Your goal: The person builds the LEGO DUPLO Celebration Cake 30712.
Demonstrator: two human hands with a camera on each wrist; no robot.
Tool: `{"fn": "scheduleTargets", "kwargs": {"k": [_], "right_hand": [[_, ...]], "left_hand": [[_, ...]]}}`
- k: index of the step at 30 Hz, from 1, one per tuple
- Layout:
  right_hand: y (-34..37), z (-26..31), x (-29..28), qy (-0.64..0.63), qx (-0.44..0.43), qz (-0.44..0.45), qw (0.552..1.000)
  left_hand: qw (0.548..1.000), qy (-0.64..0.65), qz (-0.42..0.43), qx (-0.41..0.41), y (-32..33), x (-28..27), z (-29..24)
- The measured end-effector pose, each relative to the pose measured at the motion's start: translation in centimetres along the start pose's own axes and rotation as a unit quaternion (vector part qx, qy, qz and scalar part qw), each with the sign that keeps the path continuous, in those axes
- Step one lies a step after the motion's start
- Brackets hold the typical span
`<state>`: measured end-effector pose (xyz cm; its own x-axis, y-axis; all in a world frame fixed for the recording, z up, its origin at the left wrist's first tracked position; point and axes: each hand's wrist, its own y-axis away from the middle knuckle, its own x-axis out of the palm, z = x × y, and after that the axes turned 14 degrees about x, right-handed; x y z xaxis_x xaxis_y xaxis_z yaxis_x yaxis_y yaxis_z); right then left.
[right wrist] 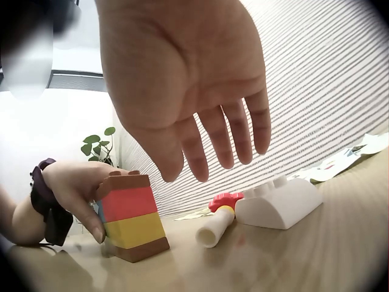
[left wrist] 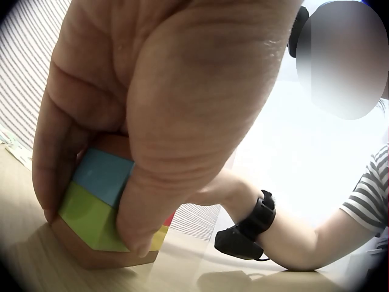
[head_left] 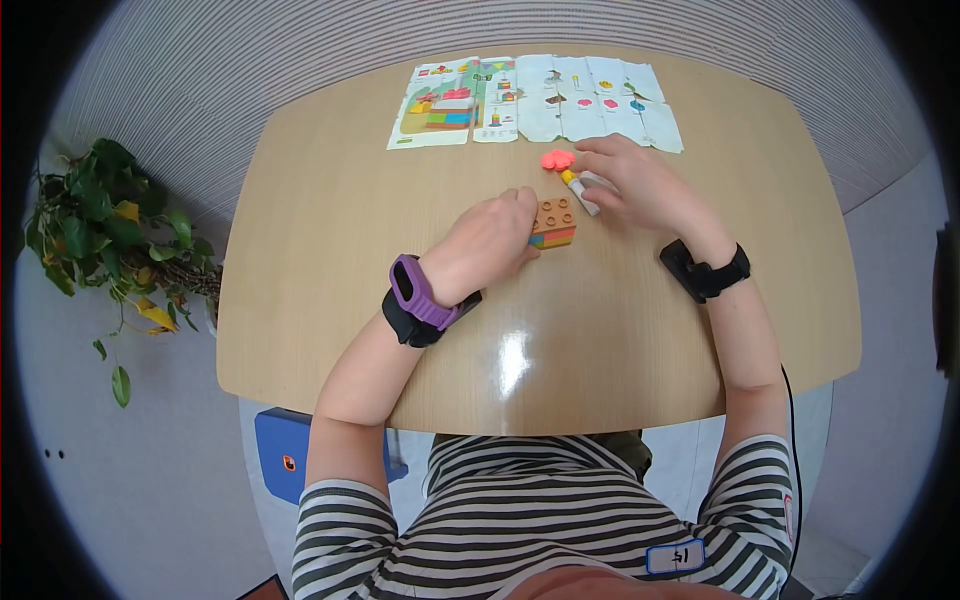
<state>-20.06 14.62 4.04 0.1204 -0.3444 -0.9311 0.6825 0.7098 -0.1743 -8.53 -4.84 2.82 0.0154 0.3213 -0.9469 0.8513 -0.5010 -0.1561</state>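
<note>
Right grip [right wrist: 197,79] above white curved block [right wrist: 281,205], white-yellow tube [right wrist: 214,231], red piece [right wrist: 224,201], left grip [right wrist: 76,185] holding layered bricks [right wrist: 135,218]

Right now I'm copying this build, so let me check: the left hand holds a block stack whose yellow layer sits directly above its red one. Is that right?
Not quite: the layers are swapped. The right wrist view shows the red layer directly above the yellow layer. The left hand does hold the block stack.
</note>
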Motion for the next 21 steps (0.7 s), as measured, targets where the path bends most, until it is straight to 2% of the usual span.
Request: {"fn": "scheduleTargets", "kwargs": {"k": [12, 16, 21], "right_hand": [[-0.2, 0.1, 0.7, -0.004, 0.003, 0.041, 0.999], [-0.7, -0.4, 2.2, -0.026, -0.052, 0.051, 0.997], [-1.8, -0.6, 3.3, -0.002, -0.078, 0.009, 0.997]], "left_hand": [[1.000, 0.002, -0.013, 0.005, 0.1, 0.2, 0.0], [1.000, 0.003, -0.017, 0.010, 0.1, 0.3, 0.1], [1.000, 0.006, -0.013, 0.009, 0.1, 0.3, 0.3]]}}
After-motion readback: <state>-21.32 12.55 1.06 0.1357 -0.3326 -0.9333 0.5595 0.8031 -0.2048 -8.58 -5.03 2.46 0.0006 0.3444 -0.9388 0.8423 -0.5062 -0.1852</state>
